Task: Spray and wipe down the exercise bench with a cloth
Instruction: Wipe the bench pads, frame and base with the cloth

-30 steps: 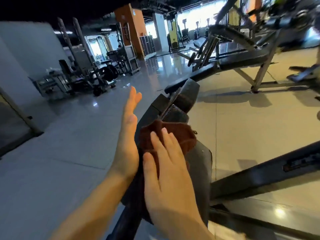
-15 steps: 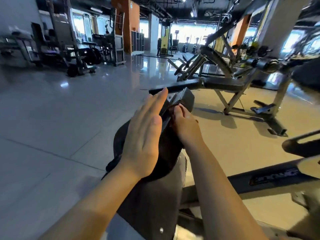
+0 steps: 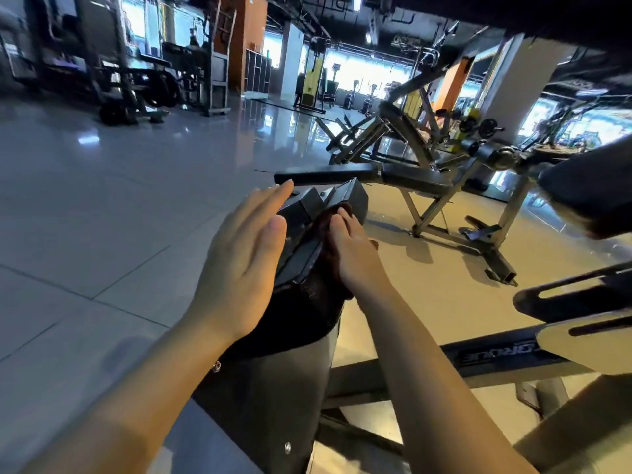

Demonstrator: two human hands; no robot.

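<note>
Wiping stage in progress on the exercise bench (image 3: 273, 388); spray step not verifiable, no bottle in view and no visible wetness on the pad.

Right hand (image 3: 355, 249) pressed palm-down on a dark brown cloth (image 3: 325, 285), fingers extended toward the far end of the surface, cloth trapped between palm and pad rather than gripped. Cloth bunched beneath and behind that hand, one edge showing just ahead of the fingertips.

Left hand (image 3: 246, 265) flat and open, fingers straight and together, holding nothing; lies along the left edge of the surface, beside the cloth. Contact with the pad cannot be confirmed.

Far end section (image 3: 345, 200), ahead of both hands, appears next in line for the cloth. Near section below the wrists shows no streaks either way, so coverage there cannot be judged. Second flat bench (image 3: 342, 174) beyond the fingertips, apart from the work.

Estimate: wipe partly done, far end and sides outstanding.
</note>
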